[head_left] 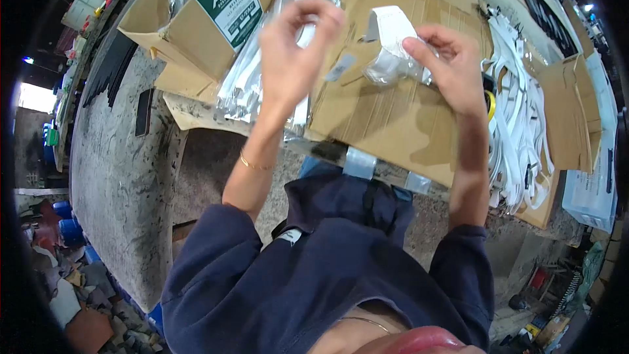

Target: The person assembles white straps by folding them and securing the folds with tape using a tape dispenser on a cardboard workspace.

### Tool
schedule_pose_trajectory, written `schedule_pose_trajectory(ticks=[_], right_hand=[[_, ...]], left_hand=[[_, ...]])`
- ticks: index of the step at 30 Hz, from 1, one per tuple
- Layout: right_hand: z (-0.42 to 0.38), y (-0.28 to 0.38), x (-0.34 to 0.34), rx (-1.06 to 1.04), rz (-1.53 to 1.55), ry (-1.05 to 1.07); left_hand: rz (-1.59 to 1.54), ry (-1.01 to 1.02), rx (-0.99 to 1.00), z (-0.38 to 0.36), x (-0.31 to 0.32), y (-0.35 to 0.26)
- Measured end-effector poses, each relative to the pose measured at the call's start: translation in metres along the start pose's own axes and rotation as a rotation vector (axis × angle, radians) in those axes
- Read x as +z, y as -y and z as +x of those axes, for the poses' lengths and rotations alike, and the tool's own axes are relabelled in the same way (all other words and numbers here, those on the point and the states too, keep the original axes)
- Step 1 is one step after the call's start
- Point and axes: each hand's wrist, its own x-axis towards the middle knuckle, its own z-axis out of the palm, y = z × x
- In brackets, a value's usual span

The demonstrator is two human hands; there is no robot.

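Observation:
My right hand (452, 65) grips a coiled white belt-like strap (394, 29) between thumb and fingers. Clear crinkled plastic (388, 69) hangs around the strap's lower part, above the cardboard. Raised over the left part of the table, my left hand (296, 52) is smeared by motion. Its fingers curl toward the thumb, and I cannot make out anything between them. Beneath that hand lie white straps in clear plastic bags (246, 85). A small clear plastic piece (340, 67) rests on the cardboard sheet (367, 118) between my hands.
An open cardboard box (177, 42) with a green ABC label (229, 3) stands at the left. A heap of loose white straps (517, 124) lies at the right, beside another open box (570, 111). A dark phone (145, 112) lies on the grey surface at the left.

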Motion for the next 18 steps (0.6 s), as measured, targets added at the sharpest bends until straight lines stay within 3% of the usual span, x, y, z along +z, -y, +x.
schedule_pose_trajectory(ticks=[2,5,7,10,12,14,16,18], right_hand=[[-0.003,0.006,0.003,0.034,0.225,-0.042],[-0.008,0.003,0.004,-0.006,0.238,-0.046],[-0.011,0.001,0.003,-0.037,0.231,-0.065],[-0.016,0.000,-0.002,-0.027,0.258,-0.080],[-0.018,-0.001,-0.005,0.052,0.428,-0.035],[-0.018,0.000,-0.007,0.042,0.409,-0.010],[-0.017,0.002,-0.007,0.031,0.391,0.014],[-0.016,0.008,-0.008,0.009,0.370,0.008]], left_hand=[[-0.056,0.143,-0.160,-0.014,0.018,-0.009],[0.025,0.272,-0.052,-0.012,0.032,-0.005],[-0.094,0.354,-0.338,-0.007,0.036,-0.007],[-0.214,0.483,-0.332,0.000,0.034,-0.006],[-0.235,0.481,-0.293,0.003,0.033,-0.004],[-0.255,0.474,-0.263,0.004,0.032,-0.005],[-0.035,0.486,-0.227,0.006,0.032,-0.009],[-0.005,0.482,-0.215,0.005,0.032,-0.008]])
